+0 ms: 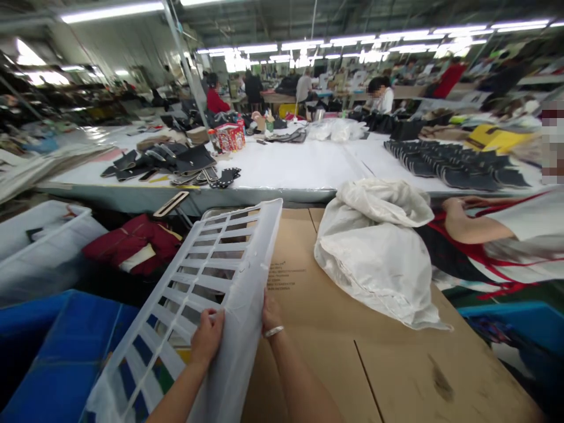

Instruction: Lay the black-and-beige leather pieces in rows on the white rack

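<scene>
A white slatted plastic crate (194,294), or a panel of one, stands tilted in front of me, its open slots facing left. My left hand (207,338) is closed over a slat near the corner between the slotted face and the solid side. My right hand (271,314), with a bracelet at the wrist, grips the edge of the solid side, its fingertips partly hidden behind it. Brown cardboard (326,329) with small printed text lies to the right of the crate. On that cardboard rests a crumpled white woven sack (374,258), apart from both hands.
A long white table (291,167) runs across the front, bearing dark cut pieces (176,161), a red patterned box (231,136) and rows of dark parts (453,161). Blue bins (66,352) and a white bin (39,252) flank the left. Another person's arm (471,223) is at right.
</scene>
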A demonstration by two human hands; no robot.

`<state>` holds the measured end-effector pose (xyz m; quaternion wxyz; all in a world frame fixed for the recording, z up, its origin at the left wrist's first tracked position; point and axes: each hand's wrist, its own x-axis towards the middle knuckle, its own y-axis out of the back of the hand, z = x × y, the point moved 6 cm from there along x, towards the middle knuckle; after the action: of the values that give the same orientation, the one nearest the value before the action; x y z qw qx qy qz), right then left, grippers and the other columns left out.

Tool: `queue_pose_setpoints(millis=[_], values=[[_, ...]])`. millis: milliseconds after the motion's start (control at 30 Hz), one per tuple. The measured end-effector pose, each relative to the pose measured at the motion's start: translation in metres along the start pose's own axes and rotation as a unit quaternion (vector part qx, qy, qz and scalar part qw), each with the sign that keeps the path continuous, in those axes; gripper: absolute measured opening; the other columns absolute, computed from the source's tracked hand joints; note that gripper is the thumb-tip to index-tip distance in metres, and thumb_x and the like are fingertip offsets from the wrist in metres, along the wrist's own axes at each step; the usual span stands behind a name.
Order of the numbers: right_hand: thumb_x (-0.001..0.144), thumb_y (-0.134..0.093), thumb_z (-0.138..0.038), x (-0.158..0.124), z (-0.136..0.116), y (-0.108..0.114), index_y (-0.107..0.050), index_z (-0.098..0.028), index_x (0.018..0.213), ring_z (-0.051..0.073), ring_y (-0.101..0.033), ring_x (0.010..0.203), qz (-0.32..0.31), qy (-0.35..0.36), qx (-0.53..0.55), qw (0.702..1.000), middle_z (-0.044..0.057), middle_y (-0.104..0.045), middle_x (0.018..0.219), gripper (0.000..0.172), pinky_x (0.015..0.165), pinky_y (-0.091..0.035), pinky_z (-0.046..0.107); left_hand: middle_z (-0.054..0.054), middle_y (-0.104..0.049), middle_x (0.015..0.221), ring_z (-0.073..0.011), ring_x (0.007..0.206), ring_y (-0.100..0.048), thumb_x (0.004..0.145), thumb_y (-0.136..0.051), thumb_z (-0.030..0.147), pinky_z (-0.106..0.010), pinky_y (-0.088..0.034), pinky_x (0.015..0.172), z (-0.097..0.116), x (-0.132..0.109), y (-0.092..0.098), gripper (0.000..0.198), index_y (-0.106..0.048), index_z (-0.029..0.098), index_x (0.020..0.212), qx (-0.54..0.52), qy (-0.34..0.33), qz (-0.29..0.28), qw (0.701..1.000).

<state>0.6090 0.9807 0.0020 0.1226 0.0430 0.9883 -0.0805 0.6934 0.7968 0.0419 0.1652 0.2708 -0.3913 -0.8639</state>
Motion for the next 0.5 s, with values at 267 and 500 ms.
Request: queue_pose_setpoints(millis=[267,500], values=[[0.081,-0.041,-0.046,-0.027,-0.078,-0.095,-0.053,-0.020,0.078,0.018,-0.058,0.068,0.044,0.052,0.009,0.998,0.002,-0.062,0.069,0.028,0.066,-0.047,0.030,-0.004,-0.064,0.079,-0.0263,0.078,-0.064,0.081,-0.026,0.065,-0.039,-0.047,0.076,0.032,-0.050,0.077,0.061,-0.045,0.024,0.122,-0.059,-0.048,0.008,0.997],[0.083,-0.038,-0.039,-0.087,-0.121,-0.126,-0.050,-0.016,0.107,0.022,-0.060,0.094,0.061,0.180,0.020,0.982,0.011,-0.063,0.104,0.035,0.081,-0.047,0.035,-0.007,-0.068,0.098,-0.0267,0.092,-0.064,0.079,-0.034,0.064,-0.038,-0.049,0.080,0.020,-0.074,0.128,0.062,-0.051,0.022,0.122,-0.148,-0.075,-0.007,0.986]])
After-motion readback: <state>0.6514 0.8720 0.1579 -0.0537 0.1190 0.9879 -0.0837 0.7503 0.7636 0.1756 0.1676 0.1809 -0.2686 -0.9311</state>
